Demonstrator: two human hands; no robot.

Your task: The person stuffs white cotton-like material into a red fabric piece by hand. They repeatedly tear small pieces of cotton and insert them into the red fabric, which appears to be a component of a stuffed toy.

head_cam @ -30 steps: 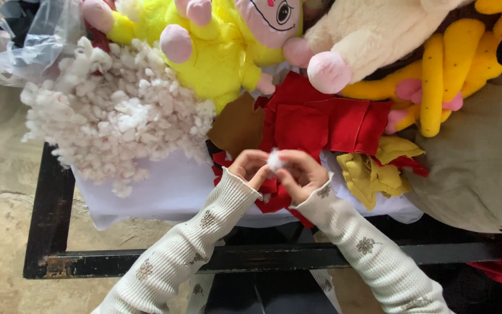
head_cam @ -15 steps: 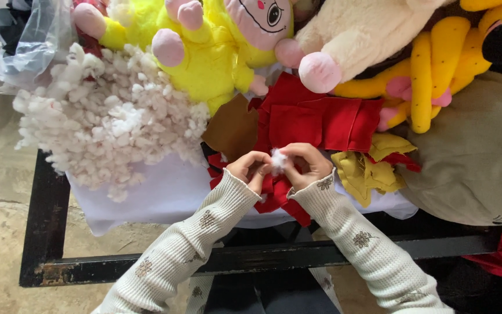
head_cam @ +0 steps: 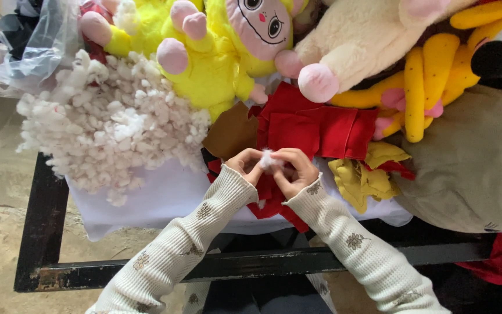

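So both hands are pinched together right over a little tuft of white stuffing, left hand on one side and right hand on the other, fingertips closed narrow on the fluff. The tuft sits between them, just above a piece of red fabric that runs under and beyond the hands and hangs a bit below them too.

Looks to me like the filling step: a pinch of stuffing is being worked at or into the red piece, not much of it in yet as far as I can tell. I can't see any opening in the fabric, the fingers hide it.

Next bit probably calls for small, careful fingertip pushing, keeping the fluff from slipping out, then more stuffing. The big heap of white stuffing is off to the left of the left hand, well within reach. A yellow plush toy lies beyond the hands, some yellow fabric scraps just right of the right hand, all on a white-covered desk.
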